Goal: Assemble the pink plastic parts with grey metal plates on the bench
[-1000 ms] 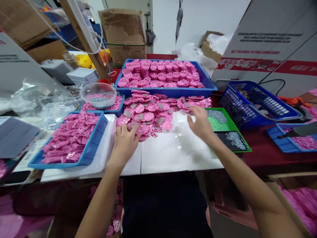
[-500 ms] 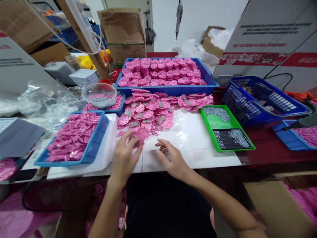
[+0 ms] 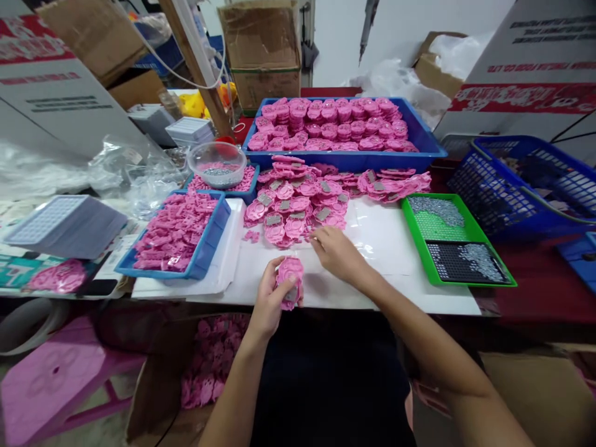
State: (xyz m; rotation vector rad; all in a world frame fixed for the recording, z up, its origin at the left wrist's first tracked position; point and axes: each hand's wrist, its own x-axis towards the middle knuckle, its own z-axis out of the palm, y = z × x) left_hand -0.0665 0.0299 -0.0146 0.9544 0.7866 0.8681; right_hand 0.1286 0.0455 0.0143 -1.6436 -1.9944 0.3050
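Observation:
My left hand (image 3: 272, 299) grips a small stack of round pink plastic pieces (image 3: 289, 278) at the near edge of the white work sheet (image 3: 382, 248). My right hand (image 3: 336, 251) rests on the sheet just right of it, fingers bent and reaching into the loose pile of pink round pieces (image 3: 298, 208), some with grey metal inserts; whether it holds one is unclear. Behind the pile stands a large blue tray (image 3: 426, 146) full of stacked pink pieces.
A blue tray of pink flat parts (image 3: 179, 230) sits left. A clear bowl (image 3: 216, 164) of small metal bits stands behind it. A green tray (image 3: 459, 239) with metal bits lies right, then a blue basket (image 3: 521, 183). A cardboard box of pink pieces (image 3: 209, 360) sits under the table.
My left hand pulled a stack of pink pieces from the pile toward the table's near edge. My right hand came back from the far right to the pile beside it. The view shifted left.

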